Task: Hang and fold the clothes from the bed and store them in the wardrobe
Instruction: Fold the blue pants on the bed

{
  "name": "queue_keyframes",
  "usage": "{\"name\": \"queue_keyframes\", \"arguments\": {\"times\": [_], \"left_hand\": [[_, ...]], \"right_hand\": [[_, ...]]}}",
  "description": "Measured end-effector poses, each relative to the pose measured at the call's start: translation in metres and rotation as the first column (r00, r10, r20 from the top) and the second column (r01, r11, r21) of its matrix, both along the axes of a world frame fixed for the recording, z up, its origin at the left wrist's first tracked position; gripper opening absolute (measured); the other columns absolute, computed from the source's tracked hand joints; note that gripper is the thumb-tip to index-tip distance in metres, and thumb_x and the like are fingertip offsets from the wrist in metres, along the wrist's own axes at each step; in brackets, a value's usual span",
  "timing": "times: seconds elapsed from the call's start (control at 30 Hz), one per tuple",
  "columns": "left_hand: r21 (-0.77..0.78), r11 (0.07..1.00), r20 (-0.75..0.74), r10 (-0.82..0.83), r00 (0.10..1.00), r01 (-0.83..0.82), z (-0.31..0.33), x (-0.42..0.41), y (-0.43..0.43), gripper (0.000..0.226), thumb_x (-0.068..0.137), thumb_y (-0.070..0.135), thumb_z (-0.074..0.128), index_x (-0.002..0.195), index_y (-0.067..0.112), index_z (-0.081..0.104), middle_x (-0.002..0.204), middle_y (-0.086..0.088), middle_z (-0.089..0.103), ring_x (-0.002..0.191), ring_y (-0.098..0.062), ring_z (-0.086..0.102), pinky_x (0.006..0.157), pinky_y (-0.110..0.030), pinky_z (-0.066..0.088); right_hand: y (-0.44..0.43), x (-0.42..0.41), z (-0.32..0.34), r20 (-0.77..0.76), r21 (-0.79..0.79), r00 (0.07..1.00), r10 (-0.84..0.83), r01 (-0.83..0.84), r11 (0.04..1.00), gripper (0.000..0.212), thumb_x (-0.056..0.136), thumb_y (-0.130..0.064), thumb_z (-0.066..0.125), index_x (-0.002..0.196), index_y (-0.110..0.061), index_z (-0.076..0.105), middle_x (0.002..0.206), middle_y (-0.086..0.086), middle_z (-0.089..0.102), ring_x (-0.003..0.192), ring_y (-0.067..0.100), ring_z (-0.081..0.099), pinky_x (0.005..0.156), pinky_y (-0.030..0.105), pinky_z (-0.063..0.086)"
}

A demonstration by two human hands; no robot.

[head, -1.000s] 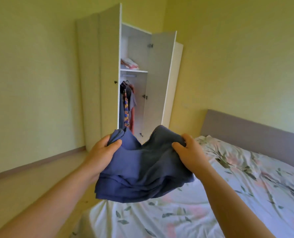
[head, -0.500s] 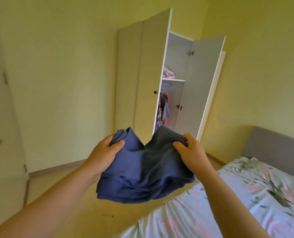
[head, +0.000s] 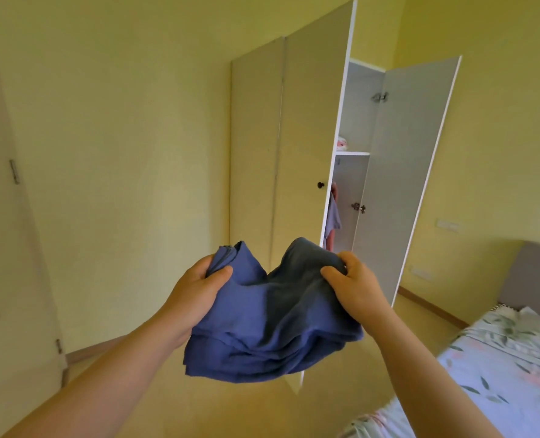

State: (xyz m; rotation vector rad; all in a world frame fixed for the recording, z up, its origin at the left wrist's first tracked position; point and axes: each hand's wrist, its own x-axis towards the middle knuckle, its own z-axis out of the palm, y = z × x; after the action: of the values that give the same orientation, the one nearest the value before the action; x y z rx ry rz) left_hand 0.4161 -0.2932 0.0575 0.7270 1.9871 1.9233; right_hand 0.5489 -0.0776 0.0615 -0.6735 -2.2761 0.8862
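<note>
A folded blue garment point(head: 272, 324) hangs in the air between my two hands. My left hand point(head: 196, 292) grips its left top edge, thumb over the cloth. My right hand point(head: 354, 286) grips the right top edge the same way. Ahead stands the white wardrobe point(head: 309, 137) with its right door point(head: 404, 172) swung open. Inside, a shelf point(head: 352, 153) carries a folded pink-and-white item point(head: 342, 143), and below it hanging clothes point(head: 332, 216) show partly behind the closed door's edge. The bed point(head: 499, 368) with a floral cover lies at the lower right.
A white room door point(head: 13, 263) with a lever handle stands at the left edge. Yellow walls surround the room, with bare floor point(head: 262, 409) between me and the wardrobe. The grey headboard point(head: 534, 279) is at the right, near a wall socket point(head: 447, 225).
The view has swung left and drawn closer to the wardrobe; the bed has slid to the lower right. Both hands keep the same hold on the blue garment.
</note>
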Motion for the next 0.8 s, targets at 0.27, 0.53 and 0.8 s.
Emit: {"name": "queue_keyframes", "arguments": {"times": [0.27, 0.53, 0.8], "left_hand": [[0.009, 0.986, 0.015, -0.165, 0.986, 0.165, 0.001, -0.129, 0.040, 0.020, 0.097, 0.028, 0.057, 0.110, 0.042, 0.062, 0.113, 0.013, 0.070, 0.104, -0.010, 0.066, 0.096, -0.036, 0.051], [-0.002, 0.932, 0.035, -0.362, 0.931, 0.363, -0.006, -0.191, 0.141, 0.019, 0.096, 0.025, 0.057, 0.110, 0.036, 0.065, 0.105, 0.009, 0.073, 0.097, -0.011, 0.069, 0.088, -0.033, 0.053], [-0.009, 0.879, 0.008, -0.477, 0.879, 0.477, -0.016, -0.229, 0.256, 0.017, 0.096, 0.021, 0.058, 0.106, 0.033, 0.066, 0.105, 0.008, 0.073, 0.100, -0.013, 0.068, 0.088, -0.030, 0.053]], "right_hand": [[0.016, -0.096, 0.000, 0.009, -0.026, 0.991, -0.130, 0.130, 0.991, 0.008, 0.097, -0.025, 0.053, 0.100, -0.018, 0.052, 0.084, 0.000, 0.056, 0.077, 0.009, 0.053, 0.064, 0.019, 0.037], [0.079, -0.130, -0.005, 0.015, -0.026, 0.941, -0.339, 0.339, 0.940, 0.007, 0.096, -0.025, 0.054, 0.094, -0.018, 0.052, 0.082, 0.001, 0.058, 0.076, 0.014, 0.054, 0.062, 0.025, 0.041], [0.168, -0.147, -0.022, -0.025, -0.082, 0.869, -0.495, 0.491, 0.867, 0.013, 0.094, -0.022, 0.057, 0.085, -0.016, 0.051, 0.076, 0.005, 0.056, 0.067, 0.013, 0.049, 0.056, 0.025, 0.035]]}}
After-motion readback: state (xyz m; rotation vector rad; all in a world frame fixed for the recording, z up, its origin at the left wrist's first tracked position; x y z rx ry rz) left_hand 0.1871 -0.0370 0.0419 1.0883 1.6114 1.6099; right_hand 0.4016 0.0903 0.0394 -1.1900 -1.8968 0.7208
